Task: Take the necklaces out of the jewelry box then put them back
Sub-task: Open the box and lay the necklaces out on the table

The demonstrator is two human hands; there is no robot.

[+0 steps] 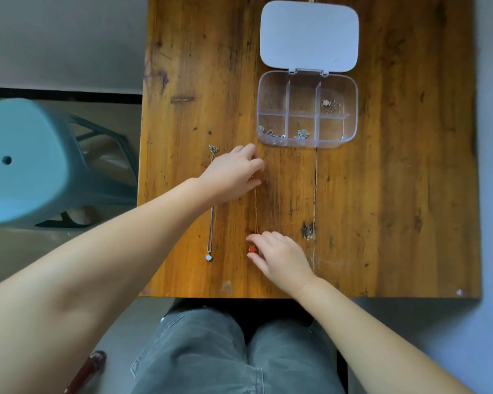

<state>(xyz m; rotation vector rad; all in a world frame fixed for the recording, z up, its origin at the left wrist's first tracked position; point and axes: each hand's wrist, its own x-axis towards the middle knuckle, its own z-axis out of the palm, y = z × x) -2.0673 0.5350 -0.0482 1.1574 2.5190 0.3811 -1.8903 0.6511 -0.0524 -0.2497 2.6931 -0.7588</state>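
Note:
A clear jewelry box (350, 89) with six compartments stands open at the table's far middle, its white lid (308, 35) folded back. Three compartments hold small chains: far right, near left and near middle. A thin gold necklace (256, 207) with a red pendant (252, 248) lies stretched straight on the wood. My left hand (234, 173) pinches its far end. My right hand (279, 258) pinches the chain at the red pendant. To the left lies a silver necklace (211, 223) with a pale pendant (209, 257), partly under my left wrist.
The wooden table (396, 194) has its near edge just above my lap. A light blue plastic stool (26, 163) stands off the table's left side. A dark red object (88, 371) lies on the floor at lower left.

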